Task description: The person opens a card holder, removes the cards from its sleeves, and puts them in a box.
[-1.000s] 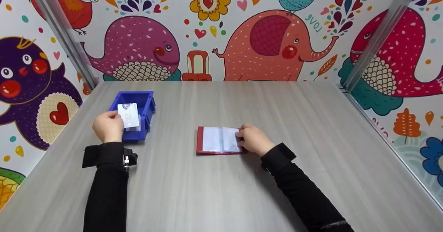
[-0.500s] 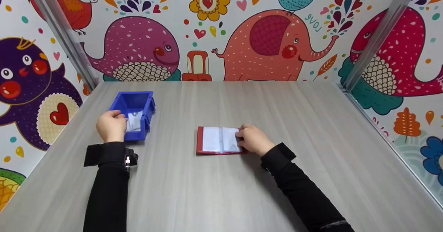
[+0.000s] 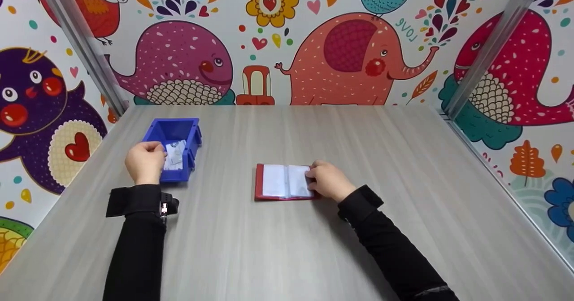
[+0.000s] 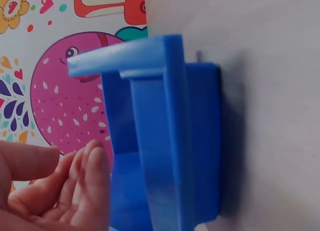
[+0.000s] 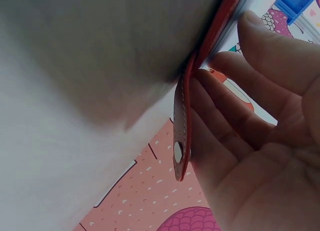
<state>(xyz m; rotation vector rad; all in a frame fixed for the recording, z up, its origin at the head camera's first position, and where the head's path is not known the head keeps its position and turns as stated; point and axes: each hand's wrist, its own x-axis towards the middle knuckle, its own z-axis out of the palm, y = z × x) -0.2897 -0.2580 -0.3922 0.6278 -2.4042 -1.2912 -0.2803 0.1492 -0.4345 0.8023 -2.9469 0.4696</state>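
A red card holder (image 3: pixel 259 182) lies spread on the table, its clear sleeves facing up. At its right edge my right hand (image 3: pixel 332 181) grips it, thumb on the sleeves and fingers along the side. The right wrist view shows the holder's snap strap (image 5: pixel 181 136) hanging beside those fingers. My left hand (image 3: pixel 145 161) is over the near left side of a blue bin (image 3: pixel 193 146), fingers loosely bent and holding nothing. Several white cards (image 3: pixel 175 153) rest inside the bin. In the left wrist view the fingertips (image 4: pixel 95 156) are beside the bin's wall, and the cards are hidden.
The wood-grain table (image 3: pixel 251 247) reaches back to a patterned wall (image 3: pixel 278 45). Side panels with metal posts (image 3: pixel 85 45) stand left and right. Bare tabletop lies between the bin and the card holder.
The white card that my left hand pinched above the bin has been let go and is down among the cards inside. My right hand and the card holder have stayed in place.
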